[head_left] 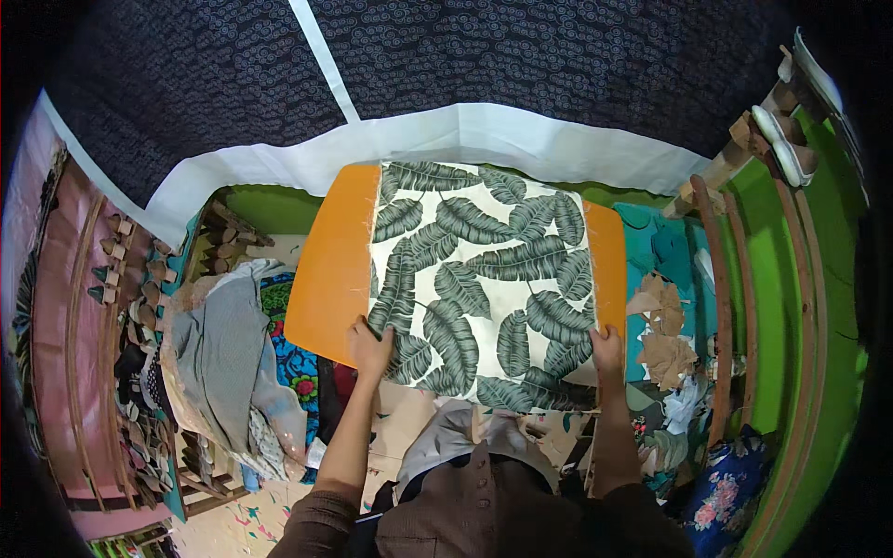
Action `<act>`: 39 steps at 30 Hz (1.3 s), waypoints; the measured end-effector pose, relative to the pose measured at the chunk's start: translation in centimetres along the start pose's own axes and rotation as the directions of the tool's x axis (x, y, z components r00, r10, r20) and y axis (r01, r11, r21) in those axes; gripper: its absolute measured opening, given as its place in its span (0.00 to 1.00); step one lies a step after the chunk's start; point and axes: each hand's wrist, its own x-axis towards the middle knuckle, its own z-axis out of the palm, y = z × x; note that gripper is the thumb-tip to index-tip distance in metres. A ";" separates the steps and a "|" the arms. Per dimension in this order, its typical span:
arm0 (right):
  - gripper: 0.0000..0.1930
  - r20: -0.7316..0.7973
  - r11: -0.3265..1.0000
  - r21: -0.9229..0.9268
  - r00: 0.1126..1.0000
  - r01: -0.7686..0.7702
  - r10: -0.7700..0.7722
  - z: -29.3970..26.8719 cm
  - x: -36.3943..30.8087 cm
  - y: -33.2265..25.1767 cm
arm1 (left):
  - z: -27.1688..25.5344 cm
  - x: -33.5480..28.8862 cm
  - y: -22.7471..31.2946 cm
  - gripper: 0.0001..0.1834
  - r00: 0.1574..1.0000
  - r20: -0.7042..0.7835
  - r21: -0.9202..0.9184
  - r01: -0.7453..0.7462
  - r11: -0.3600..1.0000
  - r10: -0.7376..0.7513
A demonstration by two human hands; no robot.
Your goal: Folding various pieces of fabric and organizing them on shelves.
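Observation:
A piece of white cloth printed with dark green leaves (pixel 514 299) lies spread over an orange table (pixel 321 279), its near edge hanging toward me. Its side edges look cut and frayed. On the near left edge of the cloth, my left hand (pixel 370 350) is closed with the border pinched in its fingers. At the near right edge, my right hand (pixel 607 348) likewise grips the cloth between thumb and fingers. Both forearms reach forward from below, sleeves pushed up. The fingertips under the cloth are hidden.
Left of the table is a heap of fabrics, including a grey cloth (pixel 219 335). Wooden racks of shoe lasts (pixel 139 312) line the left wall. Brown scraps (pixel 665 358) lie on a teal surface at right, beside wooden rails (pixel 716 307) holding a white shoe (pixel 781 144). Scraps litter the floor (pixel 228 530).

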 end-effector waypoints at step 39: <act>0.20 0.081 0.889 0.451 0.996 -0.073 0.041 -2.5 -1.0 1.2 | 2.5 7.4 -0.3 0.19 0.921 0.385 -0.474 0.136 0.870 0.065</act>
